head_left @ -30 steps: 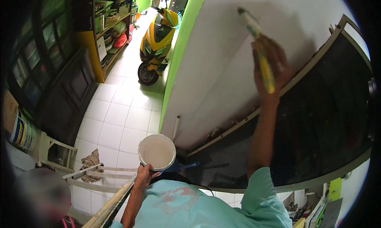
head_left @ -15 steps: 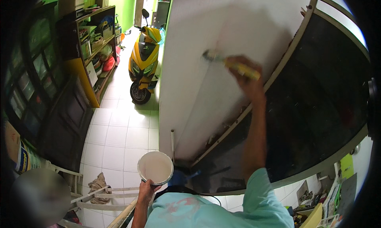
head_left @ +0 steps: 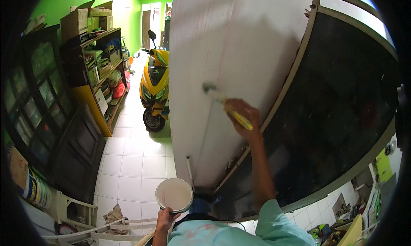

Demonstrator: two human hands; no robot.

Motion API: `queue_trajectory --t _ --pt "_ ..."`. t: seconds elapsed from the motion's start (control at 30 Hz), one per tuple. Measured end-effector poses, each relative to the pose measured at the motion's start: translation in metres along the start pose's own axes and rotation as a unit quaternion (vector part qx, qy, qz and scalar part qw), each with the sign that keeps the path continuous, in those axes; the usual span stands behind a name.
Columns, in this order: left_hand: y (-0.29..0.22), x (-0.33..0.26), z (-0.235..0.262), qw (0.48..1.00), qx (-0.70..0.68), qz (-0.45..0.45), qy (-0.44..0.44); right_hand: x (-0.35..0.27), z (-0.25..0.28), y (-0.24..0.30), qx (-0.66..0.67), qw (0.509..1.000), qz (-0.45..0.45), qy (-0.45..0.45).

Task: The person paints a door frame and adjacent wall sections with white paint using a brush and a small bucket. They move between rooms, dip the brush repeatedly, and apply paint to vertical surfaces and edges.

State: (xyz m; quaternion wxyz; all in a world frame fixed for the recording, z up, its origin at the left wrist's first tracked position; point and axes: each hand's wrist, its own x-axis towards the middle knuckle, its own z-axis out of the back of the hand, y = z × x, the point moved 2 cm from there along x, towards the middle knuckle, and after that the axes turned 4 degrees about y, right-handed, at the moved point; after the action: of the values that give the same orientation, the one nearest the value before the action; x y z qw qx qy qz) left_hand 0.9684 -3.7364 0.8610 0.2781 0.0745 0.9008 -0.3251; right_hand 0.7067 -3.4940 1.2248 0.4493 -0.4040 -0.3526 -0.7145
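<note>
My right hand (head_left: pixel 242 116) grips the yellow handle of a paintbrush (head_left: pixel 219 99). The brush's dark bristles are at the white wall (head_left: pixel 239 49), though whether they press on it I cannot tell. A faint vertical line runs down the wall below the brush. Low in front of my body, my left hand (head_left: pixel 166 219) holds a white paint bucket (head_left: pixel 174 195) by its side and rim. Its inside looks pale, coated with whitish paint.
A dark framed panel (head_left: pixel 329 104) rises right of the wall. A yellow scooter (head_left: pixel 155 87) stands beyond the wall's left edge on white tiles. Loaded shelves (head_left: pixel 102 53) and a dark cabinet (head_left: pixel 72 147) line the left. Below, a rag (head_left: pixel 114 214) hangs by pale rails (head_left: pixel 128 225).
My right hand and the brush have moved down and left along the wall. The view has shifted, so the scooter and shelves sit lower. The bucket stays in my left hand.
</note>
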Motion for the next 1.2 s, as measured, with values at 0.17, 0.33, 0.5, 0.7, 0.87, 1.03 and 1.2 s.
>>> queue_trajectory --t 0.17,0.33,0.5,0.7,0.87,1.03,1.2 --pt "0.0 0.002 0.006 0.999 0.031 -0.018 0.021 0.041 0.039 0.01 0.035 0.998 0.007 -0.051" --pt "-0.004 0.002 0.002 1.0 0.022 0.017 -0.007 0.133 0.066 0.033 -0.046 0.971 0.108 -0.207" --pt "-0.007 -0.003 -0.01 0.998 0.051 0.009 -0.023 0.059 0.026 -0.006 -0.086 0.99 0.066 -0.09" --pt "-0.017 -0.015 -0.022 0.999 0.032 0.001 0.003 0.001 0.008 0.008 0.015 0.969 -0.155 0.192" --pt "-0.019 -0.009 -0.023 0.997 0.063 0.037 -0.025 0.083 0.038 -0.008 0.003 0.997 -0.062 0.046" --pt "-0.014 -0.001 -0.012 0.998 0.068 0.01 0.002 0.134 0.07 0.048 -0.068 0.983 0.136 -0.108" --pt "-0.001 0.004 0.006 0.997 0.072 -0.015 -0.002 0.046 -0.006 0.026 -0.232 0.968 0.089 -0.043"
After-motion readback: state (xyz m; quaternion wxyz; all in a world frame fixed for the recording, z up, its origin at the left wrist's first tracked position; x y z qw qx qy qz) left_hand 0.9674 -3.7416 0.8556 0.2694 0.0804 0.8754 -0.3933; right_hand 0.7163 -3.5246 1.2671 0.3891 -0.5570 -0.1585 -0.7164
